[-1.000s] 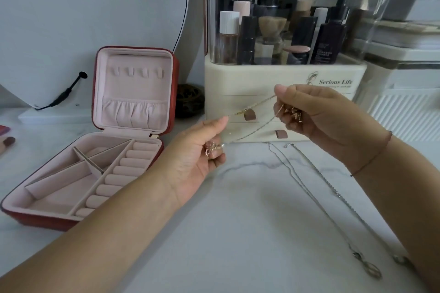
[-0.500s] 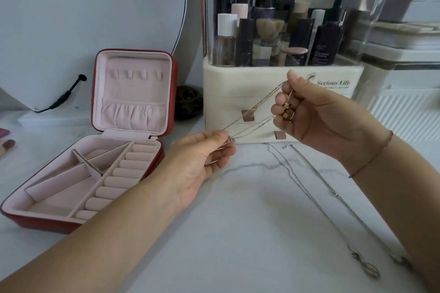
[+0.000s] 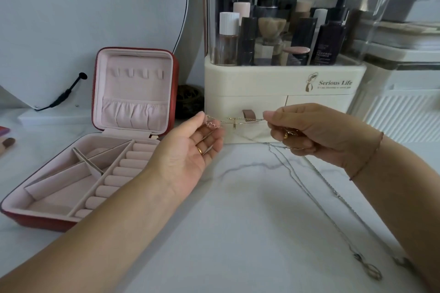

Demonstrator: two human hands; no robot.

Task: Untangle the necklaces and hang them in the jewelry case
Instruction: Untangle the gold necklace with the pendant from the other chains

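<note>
A thin gold necklace (image 3: 240, 121) is stretched level between my two hands, above the white marble table. My left hand (image 3: 190, 157), palm up, pinches one end of it with thumb and fingers. My right hand (image 3: 309, 133) grips the other end, with more gold chain bunched in its curled fingers. Two silver necklaces (image 3: 316, 197) lie on the table below my right forearm, their pendants (image 3: 371, 271) near the front right. The red jewelry case (image 3: 135, 88) stands open at the left, its pink lid upright with a row of hooks (image 3: 135, 74).
A cream cosmetics organiser (image 3: 283, 100) full of bottles stands right behind my hands. A round mirror with a black cable (image 3: 64, 95) leans at the back left. A small dark bowl (image 3: 188, 102) sits between case and organiser. White ribbed containers are at the right.
My right hand has come down and my left hand has risen and turned palm up, so the gold chain now runs level and short between them instead of slanting.
</note>
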